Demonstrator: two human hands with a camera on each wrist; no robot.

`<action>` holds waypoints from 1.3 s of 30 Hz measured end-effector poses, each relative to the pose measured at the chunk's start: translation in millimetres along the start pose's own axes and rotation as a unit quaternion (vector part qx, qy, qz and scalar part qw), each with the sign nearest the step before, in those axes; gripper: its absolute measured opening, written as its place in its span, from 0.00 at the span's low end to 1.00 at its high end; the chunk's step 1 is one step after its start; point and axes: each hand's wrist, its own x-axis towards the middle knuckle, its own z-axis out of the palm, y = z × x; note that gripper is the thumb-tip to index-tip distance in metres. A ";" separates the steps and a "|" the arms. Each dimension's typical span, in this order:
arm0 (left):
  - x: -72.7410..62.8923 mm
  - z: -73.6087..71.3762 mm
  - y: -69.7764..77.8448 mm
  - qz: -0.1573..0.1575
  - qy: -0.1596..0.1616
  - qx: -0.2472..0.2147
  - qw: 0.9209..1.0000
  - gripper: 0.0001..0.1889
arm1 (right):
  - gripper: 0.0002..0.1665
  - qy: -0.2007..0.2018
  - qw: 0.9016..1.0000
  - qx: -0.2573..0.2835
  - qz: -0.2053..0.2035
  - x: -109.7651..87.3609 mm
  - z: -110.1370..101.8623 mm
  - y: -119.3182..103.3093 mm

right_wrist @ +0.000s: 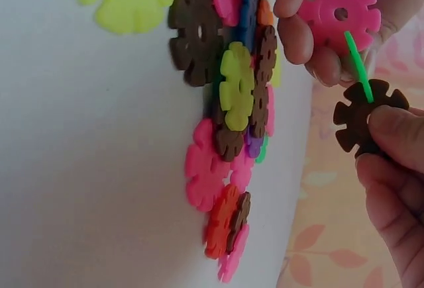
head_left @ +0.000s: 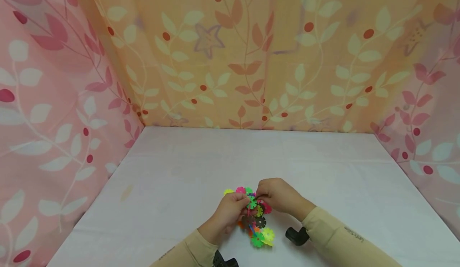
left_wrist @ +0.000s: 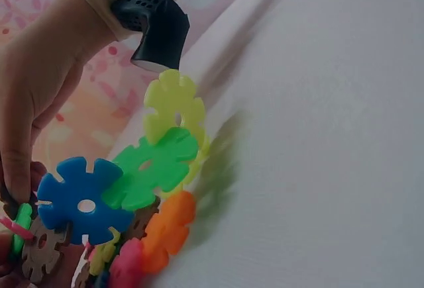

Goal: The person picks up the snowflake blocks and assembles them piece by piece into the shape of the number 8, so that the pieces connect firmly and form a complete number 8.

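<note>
My left hand [head_left: 223,215] holds a pink notched plastic disc [right_wrist: 354,3] between its fingers, seen at the top of the right wrist view. A green disc [right_wrist: 358,66], edge-on there, spans from the pink disc to a brown disc [right_wrist: 348,119]. My right hand [head_left: 282,196] pinches that brown disc between thumb and fingers. Around and below the hands are more such discs: a blue disc [left_wrist: 66,192], a green disc [left_wrist: 159,162], a yellow disc [left_wrist: 175,99] and an orange disc [left_wrist: 171,225], overlapping in the left wrist view.
Several pink, brown and yellow-green discs, among them a red-orange disc [right_wrist: 220,222], lie clustered over the white table [head_left: 179,159]. Black wrist-camera mounts sit at each wrist, such as the right mount [head_left: 297,236]. Patterned curtains [head_left: 251,59] enclose the back and sides.
</note>
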 end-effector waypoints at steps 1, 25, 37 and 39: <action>-0.2 -0.1 -0.2 0.001 0.003 0.004 1.000 0.10 | 0.06 -0.003 1.000 0.004 -0.001 0.2 -0.5 -0.6; 3.0 -7.4 -3.2 -0.002 -0.077 -0.007 0.997 0.15 | 0.09 -0.091 0.988 0.118 0.044 1.4 -0.3 6.5; -3.2 -16.0 -1.6 -0.012 -0.078 -0.016 0.997 0.15 | 0.16 -0.185 0.977 0.061 0.081 -1.7 20.9 11.6; -3.6 -16.5 -1.7 -0.010 -0.080 -0.017 0.997 0.16 | 0.16 -0.182 0.977 0.068 0.092 -2.4 20.5 11.3</action>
